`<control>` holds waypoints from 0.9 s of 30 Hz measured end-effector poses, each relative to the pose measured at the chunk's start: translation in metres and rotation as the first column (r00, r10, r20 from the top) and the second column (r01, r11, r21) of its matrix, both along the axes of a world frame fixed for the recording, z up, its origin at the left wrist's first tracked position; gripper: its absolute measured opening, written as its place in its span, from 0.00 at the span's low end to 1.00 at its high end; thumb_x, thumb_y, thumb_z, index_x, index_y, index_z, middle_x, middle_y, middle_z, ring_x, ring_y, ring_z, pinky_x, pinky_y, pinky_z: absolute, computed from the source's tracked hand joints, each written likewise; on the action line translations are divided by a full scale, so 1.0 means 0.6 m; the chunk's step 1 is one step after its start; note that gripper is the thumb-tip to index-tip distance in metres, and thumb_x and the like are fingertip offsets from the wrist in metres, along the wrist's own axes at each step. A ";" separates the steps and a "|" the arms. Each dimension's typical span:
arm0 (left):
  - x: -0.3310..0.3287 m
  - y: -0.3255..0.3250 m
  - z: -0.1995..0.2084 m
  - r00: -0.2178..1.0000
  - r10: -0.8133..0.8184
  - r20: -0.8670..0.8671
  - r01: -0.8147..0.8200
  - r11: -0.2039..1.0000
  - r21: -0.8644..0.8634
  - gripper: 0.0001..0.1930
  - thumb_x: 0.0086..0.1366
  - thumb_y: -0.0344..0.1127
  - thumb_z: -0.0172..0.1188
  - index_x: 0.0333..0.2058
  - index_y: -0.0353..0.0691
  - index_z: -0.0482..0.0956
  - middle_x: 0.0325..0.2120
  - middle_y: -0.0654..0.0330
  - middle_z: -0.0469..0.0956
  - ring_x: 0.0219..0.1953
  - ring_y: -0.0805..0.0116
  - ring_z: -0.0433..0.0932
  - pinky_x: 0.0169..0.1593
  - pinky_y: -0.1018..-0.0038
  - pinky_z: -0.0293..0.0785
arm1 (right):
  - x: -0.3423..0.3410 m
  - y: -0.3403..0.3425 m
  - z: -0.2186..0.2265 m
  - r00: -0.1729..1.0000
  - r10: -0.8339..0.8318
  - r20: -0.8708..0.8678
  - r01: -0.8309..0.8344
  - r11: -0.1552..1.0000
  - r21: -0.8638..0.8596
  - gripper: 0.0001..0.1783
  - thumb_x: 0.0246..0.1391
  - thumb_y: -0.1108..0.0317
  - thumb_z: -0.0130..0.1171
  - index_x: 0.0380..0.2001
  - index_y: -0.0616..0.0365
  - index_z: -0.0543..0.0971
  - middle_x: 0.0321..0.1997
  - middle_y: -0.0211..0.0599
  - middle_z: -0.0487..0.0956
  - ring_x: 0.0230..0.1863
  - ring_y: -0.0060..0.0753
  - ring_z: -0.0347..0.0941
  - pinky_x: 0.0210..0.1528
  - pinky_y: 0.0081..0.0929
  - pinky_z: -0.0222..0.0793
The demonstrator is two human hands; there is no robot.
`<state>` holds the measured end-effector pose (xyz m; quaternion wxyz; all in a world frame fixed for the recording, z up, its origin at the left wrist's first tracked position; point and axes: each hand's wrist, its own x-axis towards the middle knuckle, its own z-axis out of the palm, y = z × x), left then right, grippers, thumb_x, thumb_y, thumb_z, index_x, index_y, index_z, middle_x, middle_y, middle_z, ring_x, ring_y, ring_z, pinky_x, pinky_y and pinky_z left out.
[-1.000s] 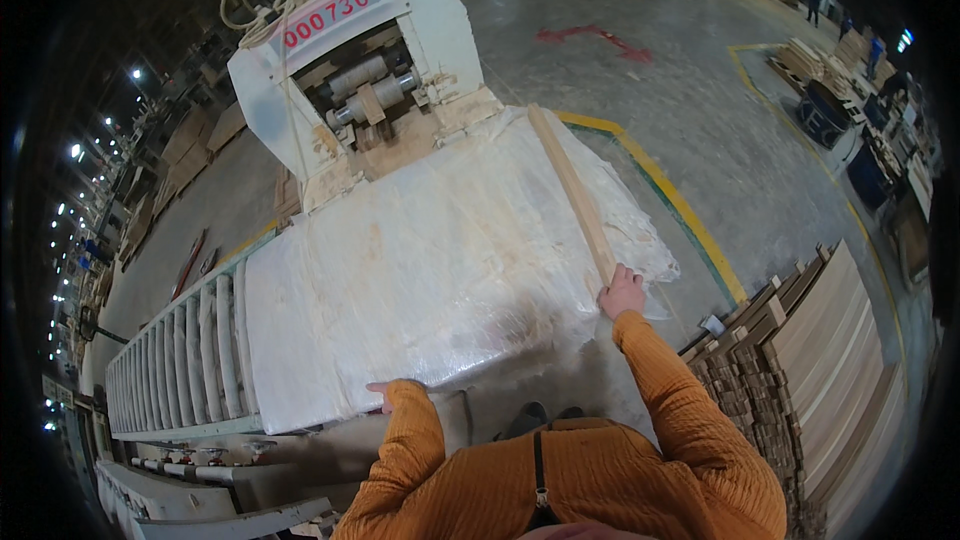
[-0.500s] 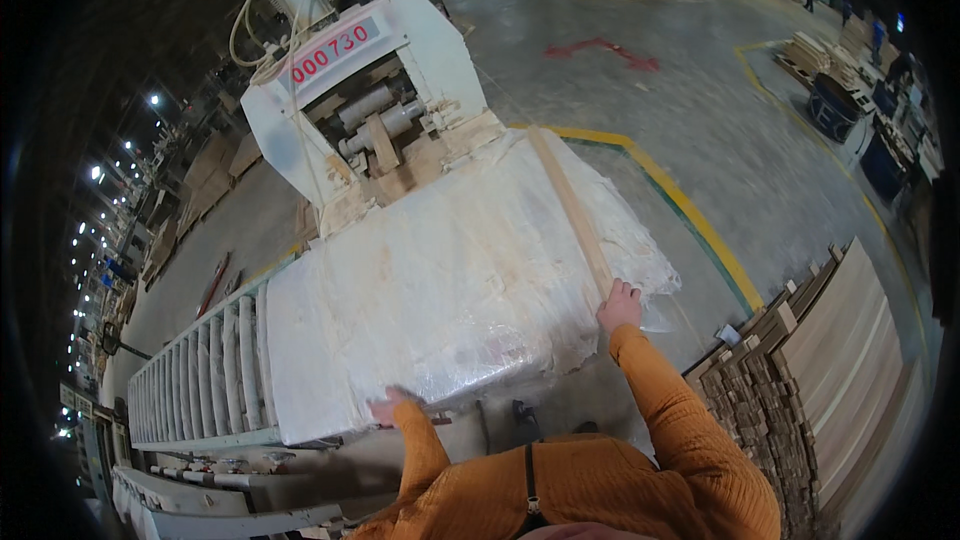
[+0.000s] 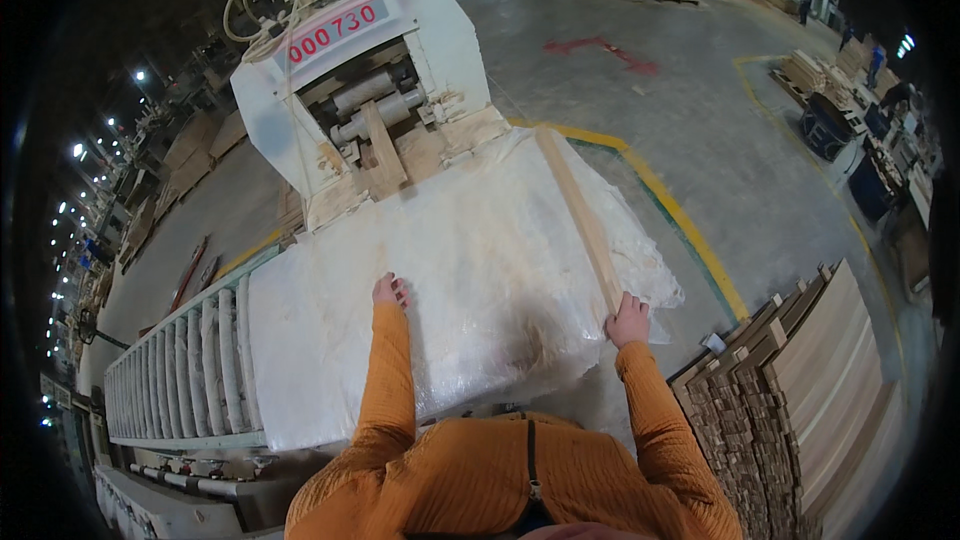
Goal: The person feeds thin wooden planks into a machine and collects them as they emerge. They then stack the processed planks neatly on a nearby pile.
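Pinching long, pale strip (image 3: 576,202) in right hand (image 3: 629,322) | with left hand (image 3: 390,290) half-curled | over white, plastic-wrapped table (image 3: 460,250) | on grey floor (image 3: 700,90)

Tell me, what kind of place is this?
Probably a woodworking factory. You can see a big white metal machine with silver rollers, a long, thin, light-brown wooden strip at the person's right hand, and a stack of flat brown wooden pieces.

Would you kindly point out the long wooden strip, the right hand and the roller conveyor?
Long wooden strip (image 3: 580,210), head view: middle of upper face.
Right hand (image 3: 628,321), head view: back of hand.
Roller conveyor (image 3: 229,360), head view: a roller.
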<state>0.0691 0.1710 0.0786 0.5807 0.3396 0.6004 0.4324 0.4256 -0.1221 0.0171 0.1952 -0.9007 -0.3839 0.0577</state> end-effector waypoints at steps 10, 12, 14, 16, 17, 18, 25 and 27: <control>0.072 0.267 0.065 0.990 -0.119 -0.071 0.112 0.990 -0.084 0.36 0.60 0.64 0.49 0.60 0.48 0.62 0.43 0.60 0.70 0.30 0.61 0.69 0.25 0.61 0.69 | -0.008 0.006 0.007 0.998 -0.053 -0.021 0.051 0.996 -0.079 0.32 0.42 0.64 0.60 0.52 0.60 0.66 0.51 0.48 0.71 0.52 0.54 0.63 0.54 0.43 0.65; 0.094 0.293 0.076 0.983 -0.151 -0.108 0.146 0.988 -0.045 0.37 0.59 0.65 0.50 0.60 0.48 0.61 0.45 0.59 0.70 0.30 0.61 0.69 0.25 0.60 0.69 | -0.008 0.005 0.009 1.000 -0.013 0.017 0.013 1.000 -0.025 0.32 0.42 0.64 0.60 0.53 0.60 0.66 0.51 0.47 0.71 0.52 0.55 0.64 0.55 0.43 0.65; 0.111 0.309 0.087 0.965 -0.220 -0.140 0.213 0.975 -0.066 0.39 0.57 0.65 0.52 0.60 0.46 0.60 0.47 0.57 0.70 0.31 0.60 0.71 0.27 0.58 0.71 | -0.009 0.008 0.010 1.000 -0.016 0.015 0.017 0.999 -0.033 0.33 0.42 0.63 0.60 0.54 0.60 0.66 0.51 0.47 0.71 0.52 0.55 0.64 0.55 0.44 0.65; 0.124 0.316 0.094 0.934 -0.317 -0.163 0.298 0.946 -0.130 0.41 0.56 0.64 0.56 0.60 0.43 0.59 0.48 0.54 0.71 0.33 0.57 0.73 0.30 0.56 0.73 | -0.010 0.008 0.012 0.998 -0.060 -0.017 0.058 0.993 -0.103 0.33 0.42 0.63 0.61 0.53 0.60 0.66 0.51 0.47 0.71 0.52 0.55 0.64 0.54 0.44 0.66; 0.134 0.314 0.091 0.950 -0.262 -0.170 0.269 0.963 0.021 0.41 0.56 0.62 0.57 0.60 0.41 0.59 0.48 0.52 0.71 0.36 0.56 0.74 0.32 0.56 0.74 | -0.010 0.009 0.012 0.999 -0.031 0.018 0.032 0.998 -0.047 0.33 0.42 0.63 0.61 0.53 0.60 0.66 0.51 0.47 0.71 0.52 0.55 0.64 0.54 0.44 0.66; 0.147 0.307 0.085 0.964 -0.175 -0.199 0.203 0.970 0.131 0.41 0.56 0.60 0.58 0.60 0.39 0.59 0.48 0.50 0.72 0.38 0.54 0.75 0.35 0.57 0.75 | -0.011 0.009 0.012 0.999 -0.033 0.028 0.035 0.998 -0.049 0.33 0.42 0.63 0.61 0.53 0.60 0.66 0.51 0.47 0.71 0.52 0.54 0.64 0.53 0.45 0.67; 0.151 0.238 0.018 0.951 -0.094 -0.296 0.166 0.959 0.228 0.38 0.56 0.54 0.61 0.56 0.32 0.60 0.43 0.44 0.74 0.42 0.49 0.77 0.38 0.57 0.76 | -0.011 0.007 0.011 0.998 -0.060 -0.006 0.059 0.992 -0.115 0.32 0.42 0.63 0.60 0.53 0.58 0.65 0.50 0.46 0.71 0.52 0.53 0.64 0.52 0.45 0.68; 0.146 0.215 0.012 0.941 -0.048 -0.335 0.159 0.937 0.312 0.38 0.57 0.54 0.61 0.56 0.32 0.60 0.42 0.44 0.74 0.39 0.49 0.77 0.36 0.58 0.76 | -0.011 0.006 0.010 0.999 -0.022 0.024 0.024 0.997 -0.077 0.31 0.43 0.63 0.59 0.53 0.58 0.66 0.50 0.45 0.71 0.52 0.53 0.64 0.52 0.44 0.69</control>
